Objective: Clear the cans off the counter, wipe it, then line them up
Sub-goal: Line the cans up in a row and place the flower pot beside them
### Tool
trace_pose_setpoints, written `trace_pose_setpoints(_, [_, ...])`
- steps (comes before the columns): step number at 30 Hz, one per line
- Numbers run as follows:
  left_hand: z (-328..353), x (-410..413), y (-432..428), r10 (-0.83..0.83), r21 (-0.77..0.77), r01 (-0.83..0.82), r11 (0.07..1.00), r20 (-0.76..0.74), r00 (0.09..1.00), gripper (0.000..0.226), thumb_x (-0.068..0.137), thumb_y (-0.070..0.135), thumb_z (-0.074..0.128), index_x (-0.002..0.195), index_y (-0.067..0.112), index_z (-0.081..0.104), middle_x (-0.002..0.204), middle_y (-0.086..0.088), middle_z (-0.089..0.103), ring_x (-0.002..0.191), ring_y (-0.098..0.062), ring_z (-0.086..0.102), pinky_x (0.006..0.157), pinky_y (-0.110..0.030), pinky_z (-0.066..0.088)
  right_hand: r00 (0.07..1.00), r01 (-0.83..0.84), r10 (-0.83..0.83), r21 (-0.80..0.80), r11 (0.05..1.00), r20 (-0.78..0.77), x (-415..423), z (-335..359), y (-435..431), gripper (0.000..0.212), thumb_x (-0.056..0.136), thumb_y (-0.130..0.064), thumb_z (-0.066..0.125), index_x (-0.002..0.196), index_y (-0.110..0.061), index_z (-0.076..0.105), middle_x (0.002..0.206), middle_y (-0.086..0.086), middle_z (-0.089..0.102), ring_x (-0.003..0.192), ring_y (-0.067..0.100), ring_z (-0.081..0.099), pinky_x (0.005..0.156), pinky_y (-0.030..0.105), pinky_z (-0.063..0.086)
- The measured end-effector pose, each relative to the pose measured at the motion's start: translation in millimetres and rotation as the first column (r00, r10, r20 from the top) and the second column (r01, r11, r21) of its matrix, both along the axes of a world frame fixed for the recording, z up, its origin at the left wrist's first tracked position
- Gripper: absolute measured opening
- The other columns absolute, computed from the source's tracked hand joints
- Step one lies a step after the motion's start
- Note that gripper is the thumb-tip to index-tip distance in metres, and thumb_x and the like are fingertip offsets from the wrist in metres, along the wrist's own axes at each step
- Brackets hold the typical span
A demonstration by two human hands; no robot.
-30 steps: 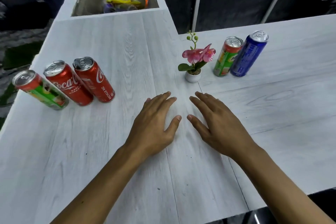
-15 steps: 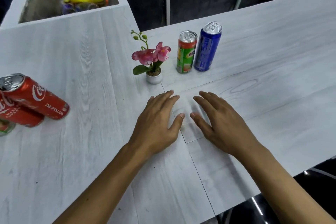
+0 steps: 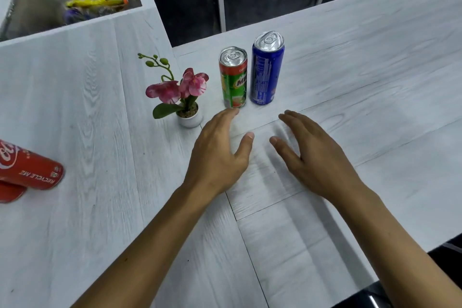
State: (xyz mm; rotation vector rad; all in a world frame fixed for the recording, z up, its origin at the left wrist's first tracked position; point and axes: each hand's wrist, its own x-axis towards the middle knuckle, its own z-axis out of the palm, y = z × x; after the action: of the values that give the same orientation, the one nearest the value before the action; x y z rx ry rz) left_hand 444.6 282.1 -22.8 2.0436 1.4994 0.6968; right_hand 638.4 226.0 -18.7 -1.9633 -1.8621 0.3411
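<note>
A green Milo can (image 3: 233, 77) and a taller blue can (image 3: 267, 69) stand upright side by side on the pale wood counter (image 3: 100, 207). My left hand (image 3: 220, 150) hovers just in front of the green can, fingers apart and empty, fingertips near its base. My right hand (image 3: 312, 155) is open and empty in front of the blue can, a short way from it. At the left edge, a red Coca-Cola can (image 3: 27, 170) is partly in view, with a second red can (image 3: 10, 192) just showing below it.
A small white pot with a pink orchid (image 3: 181, 97) stands left of the green can, close to my left hand. A steel sink (image 3: 37, 7) holding colourful items is at the back left. The counter's front edge drops off at lower right.
Both hands have lifted off the counter and moved forward toward the two upright cans. The view has shifted right, pushing the red cans to the left edge.
</note>
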Motion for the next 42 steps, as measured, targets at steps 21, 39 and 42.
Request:
trace_pose_setpoints(21, [-2, 51, 72, 0.270, -0.097, -0.252, 0.963, 0.342, 0.900, 0.082, 0.091, 0.042, 0.075, 0.157, 0.018, 0.032, 0.152, 0.004, 0.051, 0.135, -0.009, 0.052, 0.105, -0.024, 0.044, 0.938, 0.105, -0.061, 0.111, 0.988, -0.342, 20, -6, 111, 0.085, 0.091, -0.057, 0.067, 0.157, -0.018, 0.031, 0.156, 0.001, 0.047, 0.138, 0.018, 0.049, 0.109, 0.039, 0.047])
trace_pose_setpoints(39, [-13, 45, 80, 0.272, -0.050, -0.274, 0.960, 0.386, 0.882, 0.056, 0.088, 0.032, 0.081, 0.136, 0.016, 0.058, 0.126, 0.004, 0.067, 0.104, -0.002, 0.063, 0.091, -0.030, 0.060, 0.897, 0.119, -0.041, 0.151, 0.981, -0.440, 15, -14, 122, 0.070, 0.086, -0.042, 0.080, 0.141, -0.015, 0.046, 0.136, -0.003, 0.063, 0.107, 0.002, 0.058, 0.087, 0.013, 0.049])
trace_pose_setpoints(42, [-13, 46, 72, 0.251, -0.048, -0.253, 0.966, 0.396, 0.883, 0.056, 0.088, 0.033, 0.080, 0.137, 0.016, 0.058, 0.127, 0.005, 0.066, 0.106, -0.003, 0.063, 0.090, -0.030, 0.061, 0.894, 0.137, -0.059, 0.147, 0.979, -0.444, 19, -16, 112, 0.069, 0.085, -0.042, 0.080, 0.140, -0.015, 0.047, 0.128, -0.013, 0.060, 0.100, -0.004, 0.058, 0.082, 0.005, 0.048])
